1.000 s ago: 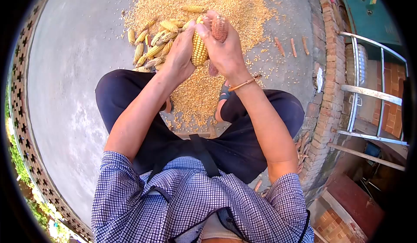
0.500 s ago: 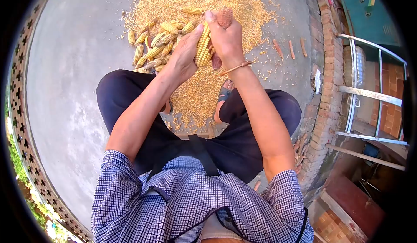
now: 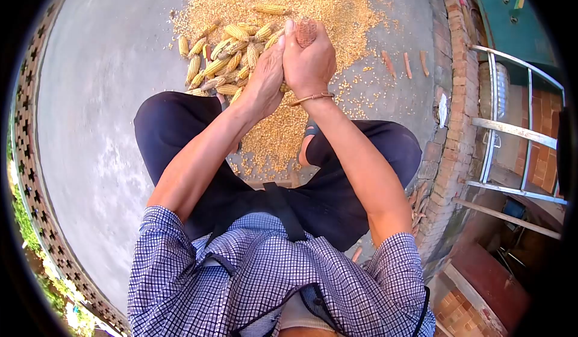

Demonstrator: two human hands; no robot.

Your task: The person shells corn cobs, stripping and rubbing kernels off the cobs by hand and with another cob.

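Observation:
My right hand [image 3: 311,66] is wrapped round a bare reddish corncob [image 3: 306,32], whose rough end sticks out above the fist. Pressed against it from the left is my left hand [image 3: 268,77], closed round an ear of corn that the hands almost wholly cover. Just left of my hands lies a heap of yellow corn ears [image 3: 218,66], some partly stripped. Loose kernels [image 3: 274,135] spread on the ground below my hands, and a wider layer of corn kernels [image 3: 241,0] lies beyond them.
Several bare cobs [image 3: 407,65] lie on the concrete floor [image 3: 96,96] to the right, and more are piled by my right knee. A low brick edge [image 3: 456,96] runs along the right side, with a metal frame [image 3: 512,129] beyond it. My bent knees flank the kernels.
My hands have come together and turned, so the yellow ear that showed between them is now nearly hidden. The bare cob's end has shifted slightly left and down.

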